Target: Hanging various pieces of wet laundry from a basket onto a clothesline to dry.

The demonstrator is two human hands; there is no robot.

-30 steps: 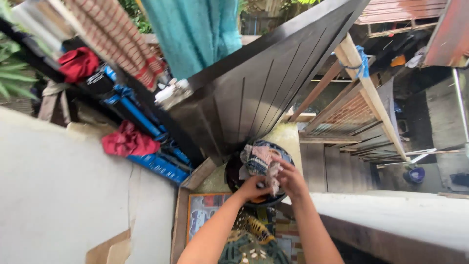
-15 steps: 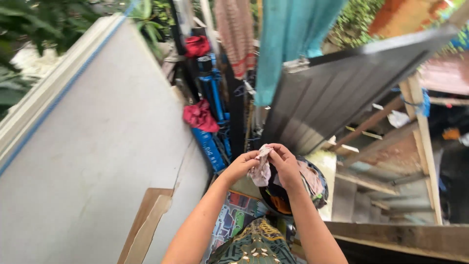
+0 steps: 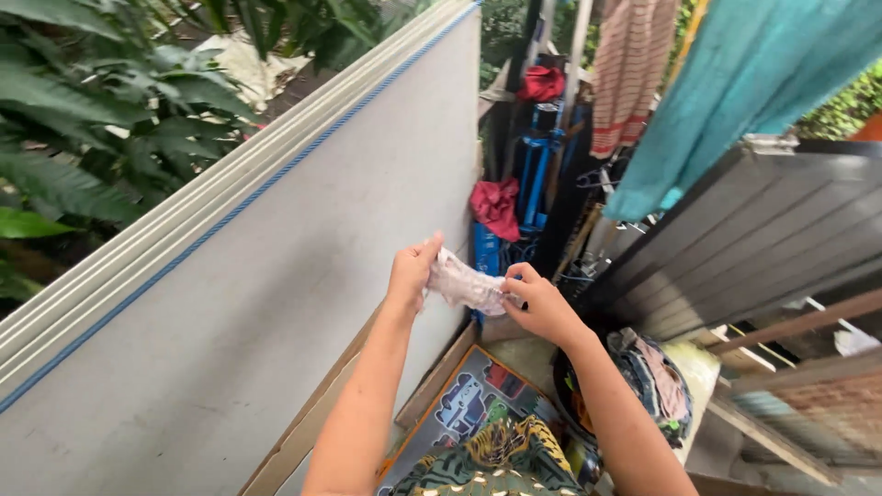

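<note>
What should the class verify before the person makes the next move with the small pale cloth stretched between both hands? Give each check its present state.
1. Left hand pinches one end of the pale cloth: ok.
2. Right hand pinches the other end: ok.
3. Cloth is spread flat, unbunched: not ok, crumpled.
4. Cloth is clear of the grey panel: ok.
5. Laundry basin is within reach below: ok.
6. Cloth is wet or dry: cannot tell.

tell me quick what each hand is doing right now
Left hand: closed, pinching one end of the small pale cloth.
Right hand: closed, pinching the other end of the same cloth, stretched between both hands.
</note>
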